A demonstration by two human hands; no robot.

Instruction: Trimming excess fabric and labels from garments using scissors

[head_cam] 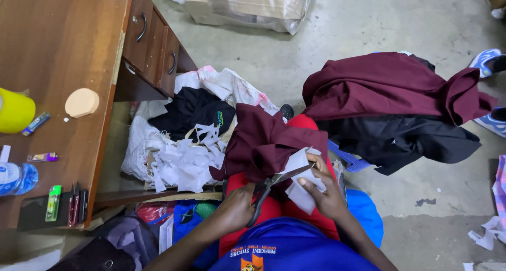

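Over the lap, the left hand (234, 207) gripped the scissors (274, 184), blades parted around a white patch (301, 184). Right hand (327, 194) pinched that patch, thumb on top, just right of the blades. Maroon cloth (261, 142) lay touching it, just beyond both hands.

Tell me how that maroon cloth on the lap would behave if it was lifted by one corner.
The maroon cloth is probably floppy: it drapes in soft folds over the red-clad lap. It looks light for its size, bunching easily. It would likely sag rather than hold its shape, dragging along the white lining pinched in the right hand.
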